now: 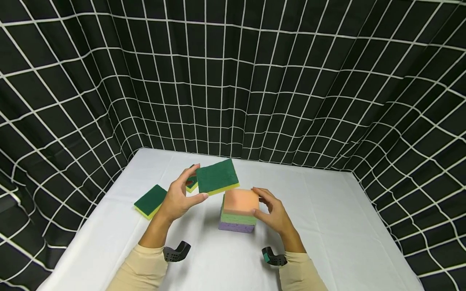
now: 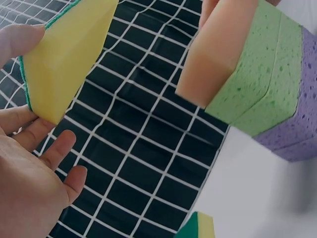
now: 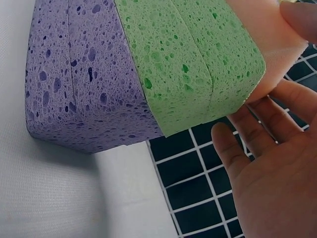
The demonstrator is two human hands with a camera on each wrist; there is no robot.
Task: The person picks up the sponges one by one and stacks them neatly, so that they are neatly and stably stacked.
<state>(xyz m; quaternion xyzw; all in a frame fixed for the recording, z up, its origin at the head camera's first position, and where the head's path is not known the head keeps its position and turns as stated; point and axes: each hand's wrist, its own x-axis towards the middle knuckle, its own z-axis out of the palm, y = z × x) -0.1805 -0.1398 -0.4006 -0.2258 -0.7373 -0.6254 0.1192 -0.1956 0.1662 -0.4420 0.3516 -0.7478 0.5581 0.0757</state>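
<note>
My left hand (image 1: 178, 197) pinches a green-and-yellow scouring sponge (image 1: 217, 176) by its left side, thumb at the near edge and fingers at the far edge. It is held in the air, dark green face up, just left of and above a sponge stack. Two purple sponges (image 3: 79, 74) form the bottom of that stack, with two light green sponges (image 3: 183, 64) over them. On top lies an orange sponge (image 1: 241, 201). My right hand (image 1: 273, 210) grips the orange sponge at its right side between thumb and fingers.
A second scouring sponge (image 1: 150, 201) lies green side up on the white-covered table (image 1: 320, 218), left of my left hand. Another scouring sponge (image 1: 192, 184) lies partly hidden behind that hand. Black grid-patterned curtains (image 1: 233, 89) enclose the table's back and sides.
</note>
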